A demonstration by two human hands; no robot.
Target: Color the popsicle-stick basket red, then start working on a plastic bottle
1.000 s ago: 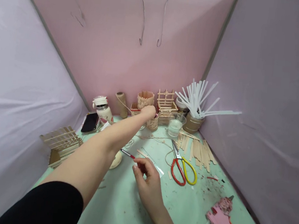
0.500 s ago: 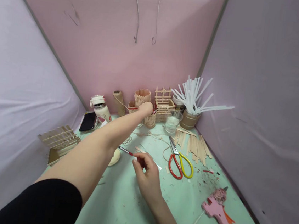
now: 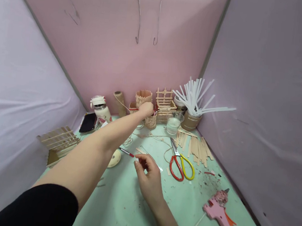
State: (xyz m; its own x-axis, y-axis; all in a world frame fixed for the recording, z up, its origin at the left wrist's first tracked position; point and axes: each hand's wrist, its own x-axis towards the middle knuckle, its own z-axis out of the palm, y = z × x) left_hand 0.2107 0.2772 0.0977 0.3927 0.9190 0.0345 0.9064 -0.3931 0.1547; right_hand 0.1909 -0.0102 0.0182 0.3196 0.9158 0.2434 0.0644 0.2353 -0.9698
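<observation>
My left hand (image 3: 146,109) reaches to the back of the table, closed, over the rim of a small woven holder (image 3: 150,121); its fingertips and anything in them are hidden. Just behind it stands a taller scalloped holder (image 3: 143,95). Nearer to me, my right hand (image 3: 149,179) hovers over the green table with fingers curled, thumb and forefinger close together. Something small and pale may be between them, too small to name. A pen with a red end (image 3: 126,152) lies just left of those fingertips. Scissors (image 3: 179,162) with red and yellow handles lie to the right.
A pink glue gun (image 3: 222,217) lies at the front right. Flat wooden sticks (image 3: 199,149), a clear cup (image 3: 173,124) and a jar of white glue sticks (image 3: 192,120) stand or lie behind. At left are a bottle (image 3: 103,112), a phone (image 3: 88,122) and a slatted wooden piece (image 3: 61,141).
My left hand has shifted very slightly at the small woven holder. The right hand stays almost where it was; the view has moved a touch.
</observation>
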